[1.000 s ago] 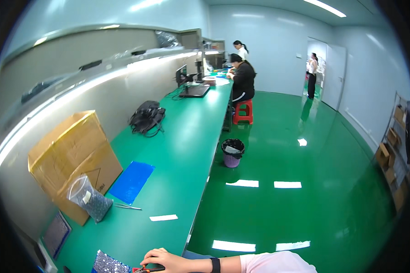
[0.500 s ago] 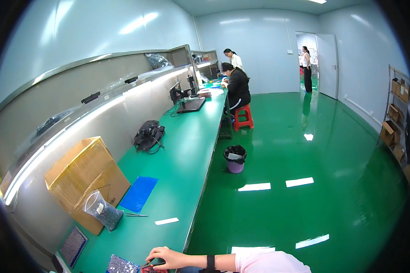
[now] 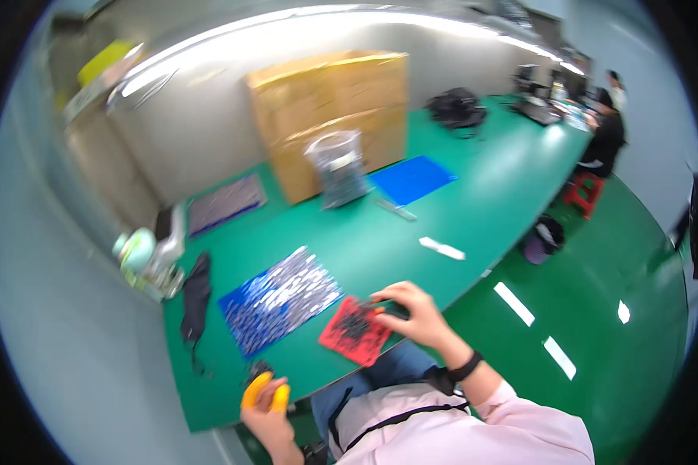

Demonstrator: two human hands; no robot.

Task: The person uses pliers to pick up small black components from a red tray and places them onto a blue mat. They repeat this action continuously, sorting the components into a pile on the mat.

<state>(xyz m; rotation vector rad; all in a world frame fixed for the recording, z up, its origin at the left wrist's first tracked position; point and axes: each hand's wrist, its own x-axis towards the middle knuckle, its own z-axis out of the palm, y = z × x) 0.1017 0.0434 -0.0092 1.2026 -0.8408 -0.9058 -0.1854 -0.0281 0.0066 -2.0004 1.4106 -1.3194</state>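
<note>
My left hand (image 3: 267,403), with yellow covers on two fingers, is curled at the near edge of the bench. A small dark clump (image 3: 260,372) shows at its fingertips; blur hides whether it is gripped. My right hand (image 3: 417,311) is closed around something dark with an orange part, too blurred to name. It sits at the right edge of a red mat (image 3: 380,347) heaped with small black pieces (image 3: 354,325). Left of that mat lies a blue sheet (image 3: 240,310) covered with many small shiny pieces (image 3: 283,291).
A cardboard box (image 3: 329,93) stands behind a clear bag of dark pieces (image 3: 341,174). Tweezers (image 3: 395,209) and a blue sheet (image 3: 415,180) lie nearby. Leftward are a dark pouch-like item (image 3: 197,294), another filled sheet (image 3: 226,203) and a mint-green-topped container (image 3: 136,248). A person (image 3: 609,139) sits far right.
My view has swung left and down to the near bench. My left hand has come into view. The right hand remains by the red mat.
</note>
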